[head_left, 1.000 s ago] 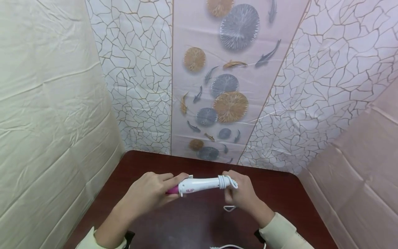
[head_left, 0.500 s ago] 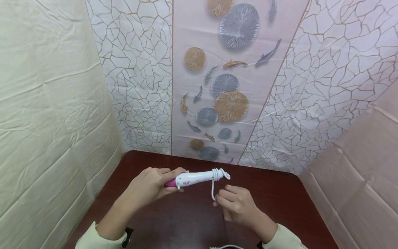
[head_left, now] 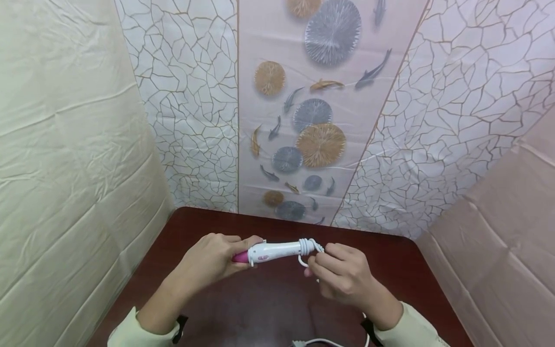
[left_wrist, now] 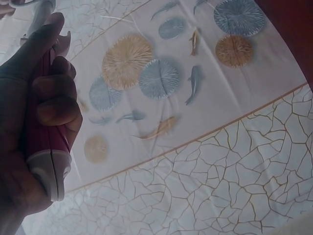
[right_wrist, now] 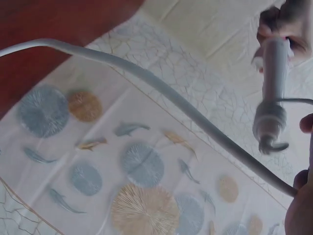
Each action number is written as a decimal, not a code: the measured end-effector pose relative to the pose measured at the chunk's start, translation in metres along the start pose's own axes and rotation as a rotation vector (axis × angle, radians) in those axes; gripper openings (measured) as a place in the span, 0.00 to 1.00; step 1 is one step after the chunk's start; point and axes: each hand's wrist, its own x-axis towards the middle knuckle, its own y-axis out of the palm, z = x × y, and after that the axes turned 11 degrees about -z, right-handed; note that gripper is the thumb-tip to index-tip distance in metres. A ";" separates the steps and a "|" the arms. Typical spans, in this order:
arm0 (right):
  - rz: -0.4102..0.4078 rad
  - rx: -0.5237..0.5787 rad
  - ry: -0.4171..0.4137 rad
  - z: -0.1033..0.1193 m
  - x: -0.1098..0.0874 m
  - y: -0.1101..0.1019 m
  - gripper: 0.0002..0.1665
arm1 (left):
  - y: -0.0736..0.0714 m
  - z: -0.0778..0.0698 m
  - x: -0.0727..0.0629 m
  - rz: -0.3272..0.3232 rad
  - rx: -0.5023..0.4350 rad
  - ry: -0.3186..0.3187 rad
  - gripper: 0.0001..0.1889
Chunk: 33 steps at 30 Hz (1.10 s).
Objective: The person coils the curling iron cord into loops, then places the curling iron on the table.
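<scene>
Table (head_left: 260, 308) below wand (head_left: 277, 251), fish-patterned cloth (head_left: 299, 112) behind, right hand (head_left: 344, 274) partly hiding cord (head_left: 306, 247)

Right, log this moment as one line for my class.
left hand: grips tool by pink part | right hand: holds cord | cord: partly wound round tool's white end | table: beneath both hands

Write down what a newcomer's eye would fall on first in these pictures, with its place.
The white-and-magenta appliance, apparently a hair straightener, comes first: above the dark table, the left hand grips its magenta part and the right hand holds its cord near the wrapped end. Behind the table, the backdrop's middle panel stands out, printed with fish and round grey and orange motifs.
</scene>
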 end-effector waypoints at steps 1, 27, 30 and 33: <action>-0.005 -0.006 -0.001 -0.002 0.002 0.000 0.19 | 0.000 -0.001 0.000 0.002 0.000 0.000 0.31; 0.213 -0.083 0.200 -0.043 -0.027 -0.008 0.16 | 0.001 -0.023 -0.003 0.061 -0.076 0.159 0.28; 0.207 -0.101 0.227 -0.054 -0.029 -0.006 0.17 | 0.004 -0.027 -0.005 0.057 -0.076 0.177 0.28; 0.227 -0.097 0.284 -0.064 -0.032 -0.005 0.18 | 0.005 -0.029 -0.006 0.054 -0.068 0.175 0.28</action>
